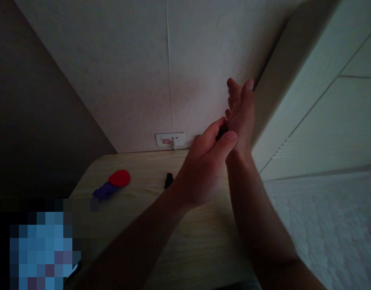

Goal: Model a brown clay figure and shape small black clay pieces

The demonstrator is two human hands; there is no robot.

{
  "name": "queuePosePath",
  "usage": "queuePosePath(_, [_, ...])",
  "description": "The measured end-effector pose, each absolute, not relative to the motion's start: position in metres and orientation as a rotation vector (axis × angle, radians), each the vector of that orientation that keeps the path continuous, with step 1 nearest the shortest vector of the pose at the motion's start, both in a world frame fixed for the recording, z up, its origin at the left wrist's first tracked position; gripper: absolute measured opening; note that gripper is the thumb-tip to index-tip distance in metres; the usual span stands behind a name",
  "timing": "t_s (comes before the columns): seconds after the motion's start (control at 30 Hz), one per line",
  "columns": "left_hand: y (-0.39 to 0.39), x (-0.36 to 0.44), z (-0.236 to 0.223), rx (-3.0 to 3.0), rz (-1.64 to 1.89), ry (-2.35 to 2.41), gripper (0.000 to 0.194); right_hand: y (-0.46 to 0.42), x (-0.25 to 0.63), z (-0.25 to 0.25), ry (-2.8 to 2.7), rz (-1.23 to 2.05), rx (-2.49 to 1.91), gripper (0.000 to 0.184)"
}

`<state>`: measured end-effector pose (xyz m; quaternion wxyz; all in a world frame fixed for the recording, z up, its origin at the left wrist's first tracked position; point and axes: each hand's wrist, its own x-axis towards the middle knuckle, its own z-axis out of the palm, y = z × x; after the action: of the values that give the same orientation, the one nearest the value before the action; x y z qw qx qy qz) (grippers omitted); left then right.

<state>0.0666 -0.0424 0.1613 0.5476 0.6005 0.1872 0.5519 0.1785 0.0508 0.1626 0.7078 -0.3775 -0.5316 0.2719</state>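
My left hand [205, 163] is closed, its thumb and fingers curled around a small dark lump [222, 132] that shows only in the gap between them. Its fingertips press against the heel of my right hand [241, 110]. That right hand is raised with its fingers stretched up and its palm turned toward the left hand. Both are above a light wooden tabletop [143, 197]. Left of my left wrist lies a small black piece [168, 180]. Farther left, a flat red disc [119, 178] overlaps a crumpled purple piece [105, 191].
Behind the table, the wall holds a white socket plate [181, 139] with a red switch and a small plug. A pale panelled cabinet [318, 108] rises at the right, above a quilted white surface [324, 225]. A pixelated patch covers the lower left.
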Motion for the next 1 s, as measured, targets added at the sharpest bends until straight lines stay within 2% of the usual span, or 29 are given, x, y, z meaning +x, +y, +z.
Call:
queuePosePath(0.1, [-0.039, 0.065, 0.160, 1.493, 1.329, 0.545, 0.033, 0.054, 0.185, 0.162, -1.178, 0.558, -0.856, 0.066])
queuePosePath(0.3, [-0.022, 0.055, 0.159, 1.362, 1.365, 0.566, 0.023, 0.053, 0.184, 0.162, -1.111, 0.533, -0.879, 0.066])
queuePosePath(0.57, [-0.005, 0.038, 0.161, 1.169, 1.414, 0.590, 0.021, 0.035, 0.176, 0.177, -1.198, 0.916, -0.635, 0.064])
queuePosePath(0.63, [-0.006, 0.034, 0.165, 1.151, 1.402, 0.576, 0.018, 0.025, 0.168, 0.180, -1.241, 0.989, -0.596, 0.054])
queuePosePath(0.73, [-0.006, 0.028, 0.170, 1.132, 1.326, 0.546, 0.016, 0.015, 0.163, 0.180, -1.375, 1.018, -0.563, 0.028])
queuePosePath(0.8, [-0.006, 0.024, 0.172, 1.123, 1.257, 0.519, 0.016, 0.011, 0.166, 0.180, -1.500, 1.039, -0.537, 0.023])
queuePosePath(0.87, [-0.004, 0.022, 0.172, 1.121, 1.196, 0.483, 0.017, 0.008, 0.173, 0.181, -1.604, 1.070, -0.474, 0.029])
queuePosePath(1.0, [-0.003, 0.020, 0.171, 1.124, 1.128, 0.432, 0.019, 0.003, 0.188, 0.187, -1.740, 1.075, -0.482, 0.062])
